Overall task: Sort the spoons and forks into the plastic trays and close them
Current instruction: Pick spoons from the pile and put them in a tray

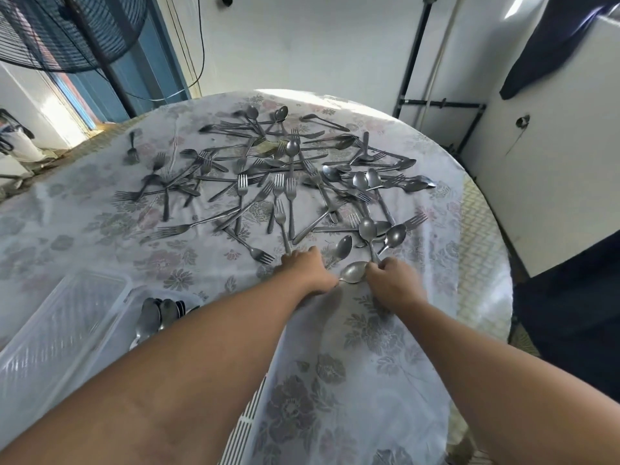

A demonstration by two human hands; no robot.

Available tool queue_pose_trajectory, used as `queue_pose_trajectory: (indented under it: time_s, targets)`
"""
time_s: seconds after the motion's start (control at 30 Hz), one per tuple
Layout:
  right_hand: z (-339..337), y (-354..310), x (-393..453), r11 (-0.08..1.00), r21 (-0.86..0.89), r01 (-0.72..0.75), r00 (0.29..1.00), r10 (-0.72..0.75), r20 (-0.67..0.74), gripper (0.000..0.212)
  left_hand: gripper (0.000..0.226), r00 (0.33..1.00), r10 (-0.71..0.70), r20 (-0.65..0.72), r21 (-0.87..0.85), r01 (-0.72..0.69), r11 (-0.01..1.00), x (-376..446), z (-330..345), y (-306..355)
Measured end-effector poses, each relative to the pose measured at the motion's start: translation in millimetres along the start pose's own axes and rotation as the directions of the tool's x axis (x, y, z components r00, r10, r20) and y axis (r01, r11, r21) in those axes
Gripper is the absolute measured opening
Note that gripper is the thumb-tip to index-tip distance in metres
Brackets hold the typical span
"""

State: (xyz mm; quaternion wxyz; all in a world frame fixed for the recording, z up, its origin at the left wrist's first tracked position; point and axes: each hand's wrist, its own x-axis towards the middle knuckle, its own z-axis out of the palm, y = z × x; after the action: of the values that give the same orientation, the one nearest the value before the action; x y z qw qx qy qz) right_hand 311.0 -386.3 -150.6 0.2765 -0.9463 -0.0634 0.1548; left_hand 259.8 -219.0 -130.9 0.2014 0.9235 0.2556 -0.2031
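Note:
Several steel forks and spoons (pixel 288 176) lie scattered over the far half of a round table with a floral cloth (pixel 369 330). My right hand (pixel 391 283) is closed around the handles of spoons (pixel 367 229) whose bowls fan out above it. My left hand (pixel 307 268) rests on the cloth at the base of a fork's handle (pixel 283 226), fingers curled; a spoon (pixel 352 271) lies between the hands. At the near left a clear plastic tray (pixel 161 297) holds several spoons (pixel 151 318), partly hidden by my left forearm.
A clear plastic lid or second tray (pixel 63 317) lies at the left edge beside the spoon tray. A black fan (pixel 67 31) stands beyond the table at the far left. White cabinets (pixel 553 162) are close on the right.

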Motion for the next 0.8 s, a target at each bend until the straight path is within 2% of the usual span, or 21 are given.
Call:
queue_pose_trajectory:
  time_s: [0.07, 0.13, 0.23, 0.3, 0.43, 0.6, 0.67, 0.77, 0.8]
  targets:
    - [2.4, 7.8, 4.1, 0.996, -0.086, -0.030, 0.998, 0.024, -0.063, 0.039, 0.059, 0.996, 0.088, -0.019, 0.036, -0.087, 0.996, -0.6, 5.9, 0.6]
    - [3.2, 10.3, 6.1, 0.993, -0.113, -0.041, 0.988, 0.023, -0.154, 0.041, 0.042, 0.985, 0.168, -0.037, 0.047, -0.166, 0.985, 0.8, 12.9, 3.6]
    - [2.4, 9.2, 12.7, 0.993, -0.117, -0.023, 0.973, -0.005, -0.229, 0.043, 0.012, 0.982, 0.180, -0.050, 0.018, -0.180, 0.984, 2.2, 15.9, 8.0]
    - [3.5, 8.7, 21.1, 0.992, -0.120, -0.027, 0.971, -0.002, -0.238, 0.048, 0.003, 0.986, 0.163, -0.028, -0.002, -0.163, 0.987, 0.2, 13.6, 9.8]
    - [4.2, 4.9, 35.6, 0.995, -0.095, -0.012, 0.982, -0.006, -0.191, 0.050, 0.009, 0.989, 0.144, 0.041, -0.014, -0.143, 0.990, -2.1, 8.0, 10.4]
    - [12.2, -4.0, 39.2, 0.992, -0.096, -0.076, 0.987, 0.061, -0.146, 0.060, 0.041, 0.995, 0.071, 0.066, -0.138, -0.062, 0.989, -0.9, 4.9, 7.5]
    - [13.6, -8.6, 39.9, 0.992, -0.021, -0.125, 0.985, 0.122, -0.119, 0.053, 0.048, 0.996, 0.050, 0.073, -0.219, -0.033, 0.975, 2.1, 1.9, 5.1]
    - [15.4, -15.9, 40.4, 0.980, 0.032, -0.196, 0.974, 0.198, -0.113, 0.025, 0.058, 0.999, -0.006, 0.046, -0.299, 0.019, 0.954, 7.3, -2.6, 1.4]
    - [15.9, -18.7, 39.0, 0.974, 0.054, -0.221, 0.966, 0.226, -0.124, 0.024, 0.059, 0.999, -0.029, 0.031, -0.332, 0.037, 0.942, 8.4, -2.9, 0.2]
